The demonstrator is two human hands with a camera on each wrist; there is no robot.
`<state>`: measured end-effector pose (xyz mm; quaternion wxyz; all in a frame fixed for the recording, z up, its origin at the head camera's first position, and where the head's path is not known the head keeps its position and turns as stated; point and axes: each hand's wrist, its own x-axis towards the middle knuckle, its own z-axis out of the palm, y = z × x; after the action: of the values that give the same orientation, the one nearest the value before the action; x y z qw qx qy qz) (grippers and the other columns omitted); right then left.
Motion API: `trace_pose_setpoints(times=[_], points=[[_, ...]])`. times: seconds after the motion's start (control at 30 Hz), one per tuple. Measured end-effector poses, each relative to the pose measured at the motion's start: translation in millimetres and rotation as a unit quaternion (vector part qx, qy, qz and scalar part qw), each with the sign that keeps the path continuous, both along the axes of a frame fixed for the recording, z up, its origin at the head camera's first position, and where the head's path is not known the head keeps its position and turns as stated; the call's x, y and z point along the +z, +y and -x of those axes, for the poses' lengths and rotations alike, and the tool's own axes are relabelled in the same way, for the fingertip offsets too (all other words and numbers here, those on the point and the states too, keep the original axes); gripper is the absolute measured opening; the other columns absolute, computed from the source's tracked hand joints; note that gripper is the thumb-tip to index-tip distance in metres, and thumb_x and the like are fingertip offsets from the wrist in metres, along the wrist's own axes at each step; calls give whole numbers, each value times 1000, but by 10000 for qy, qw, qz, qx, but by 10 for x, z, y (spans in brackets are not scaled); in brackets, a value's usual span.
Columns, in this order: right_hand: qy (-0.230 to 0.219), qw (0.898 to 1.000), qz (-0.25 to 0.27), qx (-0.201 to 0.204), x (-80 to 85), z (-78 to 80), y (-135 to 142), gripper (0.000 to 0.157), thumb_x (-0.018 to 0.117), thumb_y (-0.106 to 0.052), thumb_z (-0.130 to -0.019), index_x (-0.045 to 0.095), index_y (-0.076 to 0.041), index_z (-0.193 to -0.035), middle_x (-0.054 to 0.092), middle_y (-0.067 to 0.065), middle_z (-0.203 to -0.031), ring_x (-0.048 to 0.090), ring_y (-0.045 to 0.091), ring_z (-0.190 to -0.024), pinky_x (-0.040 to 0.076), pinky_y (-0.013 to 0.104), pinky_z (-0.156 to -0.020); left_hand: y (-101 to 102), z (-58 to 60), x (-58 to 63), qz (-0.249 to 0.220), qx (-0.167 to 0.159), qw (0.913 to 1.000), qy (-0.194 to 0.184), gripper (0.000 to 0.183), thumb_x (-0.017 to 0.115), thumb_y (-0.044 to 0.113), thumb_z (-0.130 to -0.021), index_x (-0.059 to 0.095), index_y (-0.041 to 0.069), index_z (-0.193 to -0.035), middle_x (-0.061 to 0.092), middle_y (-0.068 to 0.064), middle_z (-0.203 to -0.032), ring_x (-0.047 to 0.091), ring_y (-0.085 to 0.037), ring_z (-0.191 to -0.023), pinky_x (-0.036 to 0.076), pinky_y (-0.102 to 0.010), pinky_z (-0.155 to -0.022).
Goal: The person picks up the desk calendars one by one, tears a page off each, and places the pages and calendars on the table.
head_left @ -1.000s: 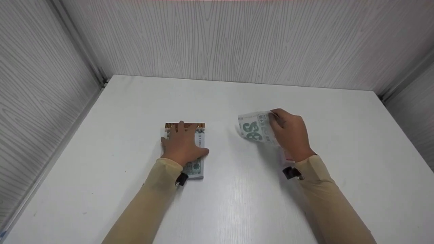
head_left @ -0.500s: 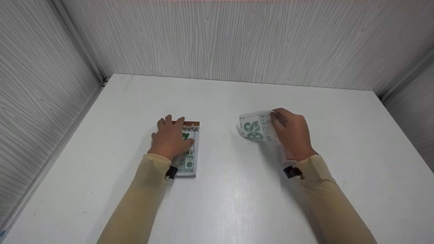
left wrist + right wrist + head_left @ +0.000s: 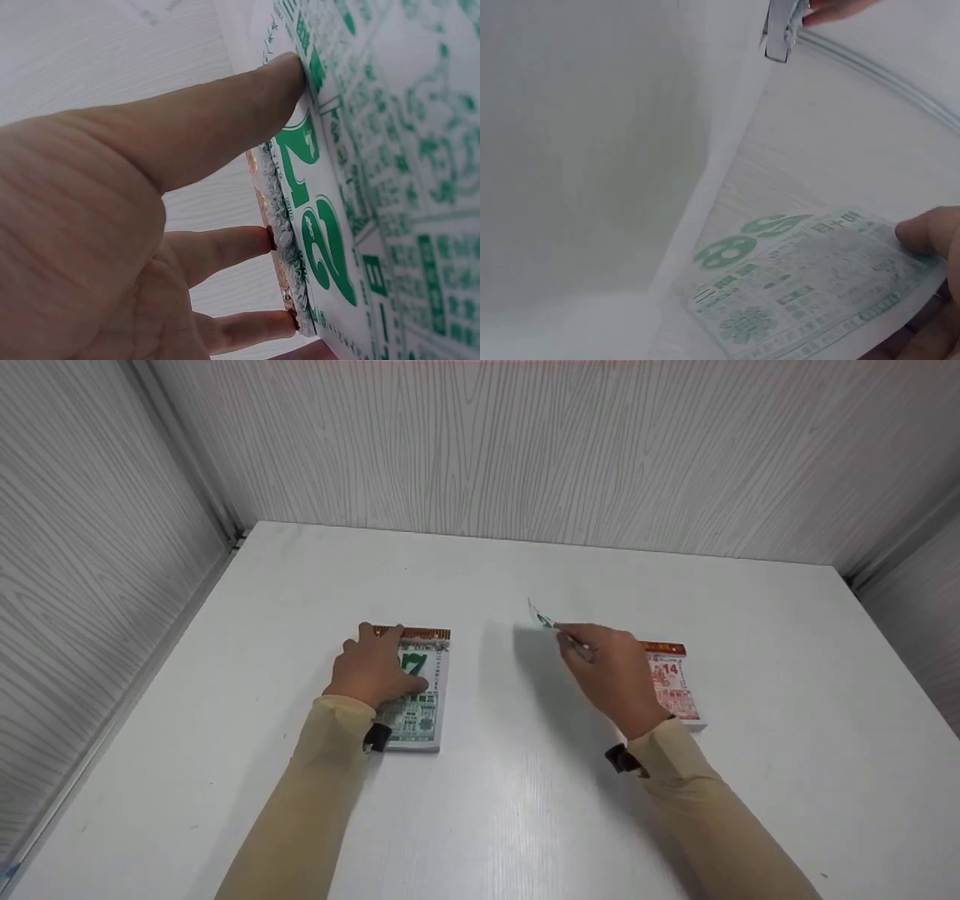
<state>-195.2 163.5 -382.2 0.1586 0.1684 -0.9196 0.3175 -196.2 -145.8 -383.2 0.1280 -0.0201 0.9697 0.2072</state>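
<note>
A tear-off calendar with green print and a brown binding strip lies at the middle left of the table. My left hand rests on its left side with fingers spread, their tips at the bound top edge. In the left wrist view the thumb touches the page beside the green "27". My right hand pinches a loose calendar page between thumb and fingers, raised above the table. In the head view this page shows nearly edge-on, and the right fingers cover most of it.
A second calendar, red-printed with "14" and a red top strip, lies behind my right hand, partly covered by it. The white table ends at grey wood-grain walls at the back and sides.
My left hand and the green calendar shifted left, then the calendar slightly back right. My right hand moved left with the page, turning it edge-on and uncovering the red calendar.
</note>
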Motion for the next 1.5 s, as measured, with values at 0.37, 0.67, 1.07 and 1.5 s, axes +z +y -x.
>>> trace_pose_setpoints(times=[0.37,0.67,1.07,1.5], points=[[-1121,9662,-1869,1375,-239,-154,-270,28,76,-29,-96,78,-9,-115,74,5,-110,69,20,-98,57,40,-88,9,3,-20,47,-52,9999,78,91,78,40,-89,33,8,-162,25,-35,-159,39,-54,-136,41,-65,-107],[-1739,9558,-1885,1439,-159,-154,-145,44,71,-42,-98,72,-9,-128,62,10,-132,60,28,-121,50,45,-105,-16,-1,-20,-22,-9,9999,103,91,79,39,-88,34,9,-161,25,-34,-159,39,-52,-134,42,-64,-106],[-2000,9427,-2437,1090,-171,-152,-133,43,78,-28,-94,69,-9,-131,61,13,-130,60,29,-116,52,46,-99,-6,12,-33,-20,-21,9999,136,91,79,40,-88,34,9,-161,26,-34,-158,40,-51,-134,42,-64,-106],[-1585,9432,-2602,1326,-209,-237,-439,44,83,-34,-89,71,-10,-124,62,8,-118,57,23,-103,54,40,-85,-13,28,-68,-11,59,9999,156,92,80,41,-86,35,10,-161,27,-33,-158,40,-53,-135,41,-65,-107]])
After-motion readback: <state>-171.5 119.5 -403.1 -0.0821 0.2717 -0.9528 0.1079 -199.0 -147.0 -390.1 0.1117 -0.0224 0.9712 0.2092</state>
